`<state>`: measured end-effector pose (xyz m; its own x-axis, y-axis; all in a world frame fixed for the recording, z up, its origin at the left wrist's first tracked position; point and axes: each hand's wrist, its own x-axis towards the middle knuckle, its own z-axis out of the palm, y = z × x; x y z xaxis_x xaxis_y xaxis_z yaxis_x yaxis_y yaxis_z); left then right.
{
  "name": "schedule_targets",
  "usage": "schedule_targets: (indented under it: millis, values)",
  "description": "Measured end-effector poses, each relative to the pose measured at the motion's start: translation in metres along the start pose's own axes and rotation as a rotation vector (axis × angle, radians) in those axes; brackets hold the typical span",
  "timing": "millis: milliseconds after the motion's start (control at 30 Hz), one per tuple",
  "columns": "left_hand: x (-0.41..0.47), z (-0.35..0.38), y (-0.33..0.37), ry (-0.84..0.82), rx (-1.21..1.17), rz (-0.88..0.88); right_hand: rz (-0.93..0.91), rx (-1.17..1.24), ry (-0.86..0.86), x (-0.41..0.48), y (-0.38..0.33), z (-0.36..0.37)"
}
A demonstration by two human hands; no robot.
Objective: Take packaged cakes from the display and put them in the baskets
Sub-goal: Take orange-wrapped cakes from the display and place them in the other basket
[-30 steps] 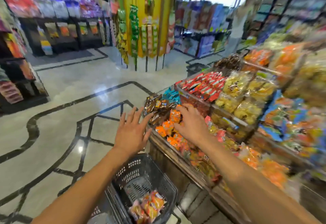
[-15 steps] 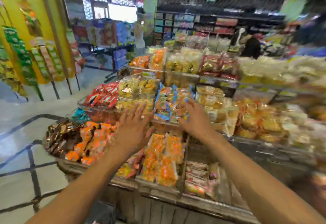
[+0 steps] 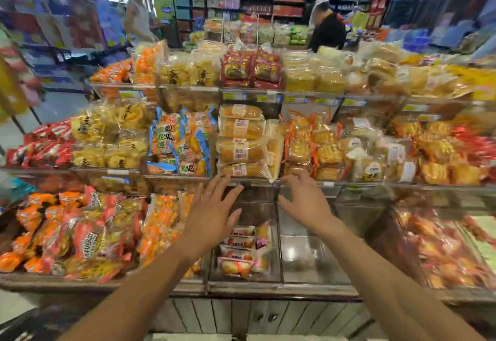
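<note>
Head view, hurried pan, edges blurred; both hands reach over the tiered display (image 3: 268, 285); left hand (image 3: 212, 214) has fingers straight and spread wide, gripping nothing; right hand (image 3: 306, 201) has fingers loosely curled and pointing down, also gripping nothing, its tips near the middle shelf's front edge; stack of clear-wrapped yellow packaged cakes (image 3: 241, 139) sits on the middle tier at 12 o'clock, untouched, with the left hand at its 7 o'clock and the right at its 5 o'clock; a few smaller pink-trimmed cake packs (image 3: 239, 249) lie in the lower bin under the left hand; blue-edged snack packs (image 3: 182, 142) at the stack's 9 o'clock; no basket clearly in frame; judgement: this pick is only at the reach stage, with grasp, carry and drop into a basket all still left.
</note>
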<state>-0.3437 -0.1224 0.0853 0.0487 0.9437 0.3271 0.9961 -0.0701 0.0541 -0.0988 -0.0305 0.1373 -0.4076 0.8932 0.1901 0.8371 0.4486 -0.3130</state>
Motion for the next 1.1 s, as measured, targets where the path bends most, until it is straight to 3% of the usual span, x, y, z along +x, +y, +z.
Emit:
schedule_targets:
  millis: [333,767,933,1100]
  values:
    - [-0.008,0.098,-0.046,-0.203,-0.001,-0.105,0.009,0.047,-0.302,0.013,0.026,0.113]
    - [-0.015,0.165,-0.087,-0.292,-0.007,-0.143,0.054,0.032,-0.787,0.045,0.015,0.279]
    - [-0.015,0.167,-0.09,-0.266,-0.018,-0.161,0.014,-0.077,-0.845,0.041,0.035,0.349]
    - [-0.015,0.166,-0.092,-0.227,-0.021,-0.151,-0.022,-0.282,-0.832,0.039,0.025,0.364]
